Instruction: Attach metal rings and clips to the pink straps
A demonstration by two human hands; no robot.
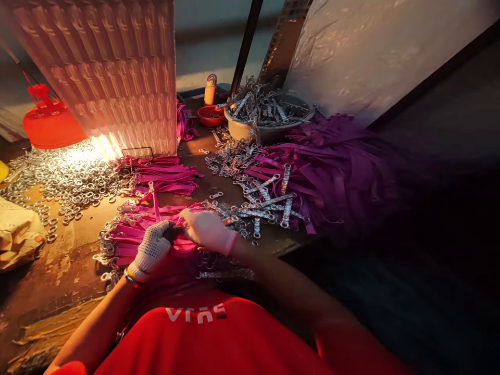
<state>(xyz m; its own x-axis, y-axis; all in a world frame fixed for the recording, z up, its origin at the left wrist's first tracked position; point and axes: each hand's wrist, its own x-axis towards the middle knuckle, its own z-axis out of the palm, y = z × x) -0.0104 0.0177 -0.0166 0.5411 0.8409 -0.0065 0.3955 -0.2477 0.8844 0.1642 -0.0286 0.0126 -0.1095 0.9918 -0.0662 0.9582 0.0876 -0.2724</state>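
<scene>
My left hand (151,247), in a dotted work glove with dark fingertips, is closed in front of me. A pink strap (155,204) with a metal end stands up just beyond its fingers and seems to run into its grip. My right hand (209,229), in a pale glove with a pink cuff, is closed against the left fingertips; whatever it pinches is hidden. Under and around both hands lies a pile of pink straps (127,245), with metal rings (104,245) along its left side. Decorated metal strips (269,203) lie right of my right hand.
A red lamp (54,122) lights a heap of metal links (74,179) at left, beside a ribbed translucent panel (128,78). Behind are a basin (240,129) of metal chains, a red bowl (211,121) and a bottle (210,92). Purple straps (344,166) heap at right.
</scene>
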